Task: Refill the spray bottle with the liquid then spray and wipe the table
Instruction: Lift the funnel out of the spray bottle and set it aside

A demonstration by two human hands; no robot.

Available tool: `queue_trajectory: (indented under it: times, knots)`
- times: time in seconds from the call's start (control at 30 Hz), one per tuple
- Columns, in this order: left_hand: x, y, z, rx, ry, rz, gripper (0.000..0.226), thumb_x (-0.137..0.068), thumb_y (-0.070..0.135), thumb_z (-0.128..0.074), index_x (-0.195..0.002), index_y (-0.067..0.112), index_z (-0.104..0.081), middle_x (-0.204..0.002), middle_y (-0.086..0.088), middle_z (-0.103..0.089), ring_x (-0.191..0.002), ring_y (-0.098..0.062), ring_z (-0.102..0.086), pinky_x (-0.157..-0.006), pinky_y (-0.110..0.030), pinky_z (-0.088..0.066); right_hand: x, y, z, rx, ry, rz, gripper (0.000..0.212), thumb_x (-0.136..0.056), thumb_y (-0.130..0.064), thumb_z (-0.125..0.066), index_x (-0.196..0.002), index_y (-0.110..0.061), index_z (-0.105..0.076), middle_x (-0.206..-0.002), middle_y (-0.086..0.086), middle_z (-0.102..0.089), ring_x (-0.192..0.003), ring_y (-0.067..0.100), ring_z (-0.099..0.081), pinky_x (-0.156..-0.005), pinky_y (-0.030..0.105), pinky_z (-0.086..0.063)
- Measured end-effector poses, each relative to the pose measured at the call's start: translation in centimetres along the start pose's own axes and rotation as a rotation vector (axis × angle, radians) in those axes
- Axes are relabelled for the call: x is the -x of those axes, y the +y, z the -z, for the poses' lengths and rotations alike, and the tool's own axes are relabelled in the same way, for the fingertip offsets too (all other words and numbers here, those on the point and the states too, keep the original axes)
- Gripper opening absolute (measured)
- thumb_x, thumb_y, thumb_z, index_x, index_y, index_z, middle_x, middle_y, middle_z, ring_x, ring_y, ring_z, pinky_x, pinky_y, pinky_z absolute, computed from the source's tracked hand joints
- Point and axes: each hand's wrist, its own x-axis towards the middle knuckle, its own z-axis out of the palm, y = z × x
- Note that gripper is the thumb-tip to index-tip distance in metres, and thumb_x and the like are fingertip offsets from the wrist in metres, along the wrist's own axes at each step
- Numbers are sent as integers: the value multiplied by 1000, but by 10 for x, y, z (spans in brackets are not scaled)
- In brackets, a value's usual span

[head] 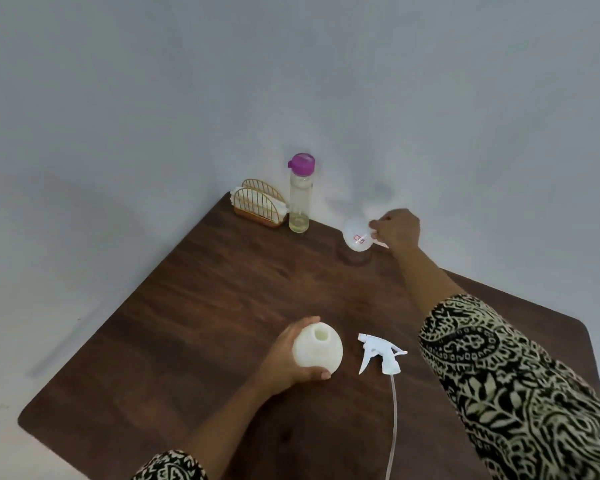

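Note:
My left hand point(284, 362) grips the white spray bottle body point(317, 349), which stands on the table near me with its neck open. The white spray head point(381, 353) lies on the table just right of it, its thin dip tube trailing toward me. My right hand point(397, 228) reaches to the far side and pinches the rim of a small white funnel point(357, 233), lifted and tilted just above the tabletop. A tall clear bottle point(301, 199) with a purple cap and a little pale liquid at its bottom stands at the far edge.
A gold wire napkin holder point(260, 207) with white napkins sits at the far corner, left of the clear bottle. The dark wooden table point(194, 323) meets a grey wall behind; its left and right edges drop off to the floor.

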Motion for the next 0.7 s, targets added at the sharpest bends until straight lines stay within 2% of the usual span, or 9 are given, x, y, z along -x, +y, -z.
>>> queue_trajectory:
  times: [0.03,0.1,0.2,0.3,0.37,0.47,0.6,0.7]
  knots:
    - [-1,-2,0,28,5,-5,87,-54,42,-89,-125,55,-42,-135,26,-43,-123,1,-44,-96,-16,-42,-4,-4,-5,104,-15,38,12,-72,-13,-66,-62,-7,-63,-54,3,-63,-67,20,-63,-60,27,-49]
    - [-1,-6,-1,77,14,-2,88,-53,40,-90,-126,53,-43,-135,25,-44,-121,1,-46,-94,-15,-44,-12,-7,-17,246,-59,80,17,-71,-13,-66,-60,-7,-56,-59,8,-62,-66,22,-60,-50,24,-40]
    - [0,-10,-4,139,28,19,89,-53,38,-90,-128,47,-42,-135,24,-44,-120,-1,-48,-91,-15,-46,-22,-5,-37,361,-90,123,31,-73,-13,-68,-57,-12,-41,-74,12,-63,-69,25,-58,-47,23,-35]
    - [1,-13,-6,176,36,27,90,-56,30,-91,-130,42,-42,-134,23,-44,-118,4,-48,-88,-13,-46,-25,-9,-47,485,-90,150,15,-78,-13,-68,-78,-5,-55,-84,12,-60,-78,27,-58,-59,28,-39]
    - [1,-13,-6,189,35,28,91,-55,32,-90,-131,40,-42,-135,21,-44,-120,0,-48,-89,-14,-47,-29,-11,-52,545,-90,160,20,-79,-11,-69,-94,-1,-61,-93,14,-64,-87,31,-63,-63,29,-40]
    - [0,-13,-6,200,31,27,91,-53,34,-90,-131,37,-42,-135,20,-45,-120,-2,-49,-90,-15,-47,-32,-9,-58,562,-98,135,21,-78,-11,-69,-95,-1,-63,-97,16,-67,-90,32,-65,-62,28,-40]
    - [-1,-14,-7,206,26,21,88,-58,24,-91,-130,36,-42,-133,22,-43,-117,6,-46,-86,-13,-47,-33,-7,-60,576,-68,109,21,-79,-10,-68,-98,-1,-62,-100,16,-67,-94,31,-64,-63,27,-39]
    - [-1,-16,-7,214,28,18,89,-58,27,-91,-130,39,-41,-131,25,-44,-116,6,-47,-87,-15,-48,-32,-6,-59,588,-68,83,22,-80,-9,-67,-100,-1,-62,-104,15,-66,-97,31,-64,-64,28,-40]
